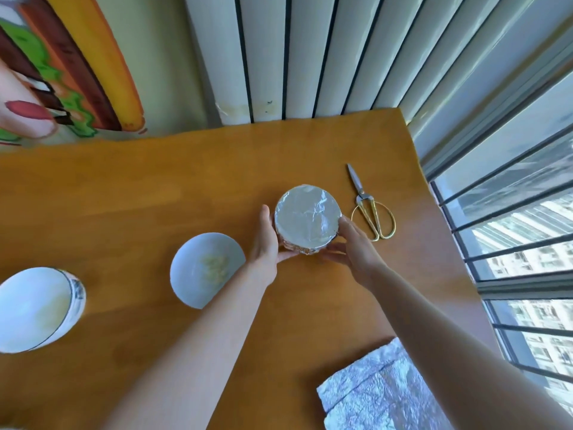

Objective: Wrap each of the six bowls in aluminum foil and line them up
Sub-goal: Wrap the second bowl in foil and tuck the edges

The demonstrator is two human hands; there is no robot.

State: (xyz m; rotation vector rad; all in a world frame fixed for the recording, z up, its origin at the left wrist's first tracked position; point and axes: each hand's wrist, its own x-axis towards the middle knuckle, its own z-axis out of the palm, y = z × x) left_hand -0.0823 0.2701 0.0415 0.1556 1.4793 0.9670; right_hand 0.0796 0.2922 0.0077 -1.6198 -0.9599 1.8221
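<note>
The wooden table (155, 187) carries everything. On its near right edge lies a pile of foil sheets (375, 395), thin and crinkly. They will tear if you pull hard, so lift one by a corner.

At the far left sits an open bowl (31, 308), tipped on its side. A second open bowl (201, 268) stands closer to the middle, just beside your left arm. Both have no foil yet. They look like hard, smooth china, so they are likely a bit heavy and slippery, and they could break if they fall. Take them with your fingers round the sides, not by the rim alone.

The wrapped bowl (307, 217) sits on the table right of the middle. Its top is covered flat with foil, and the foil is folded down the sides. Your left hand (263, 243) and your right hand (356, 246) cup it from both sides – fingers curled round the wall, holding it. Don't press on the flat top, because it would probably dent.

The scissors (372, 212) lie just beside the wrapped bowl on its right, near your right hand. They are in the way if you slide the bowl that way.

Only three bowls show here. I cannot see the others.
</note>
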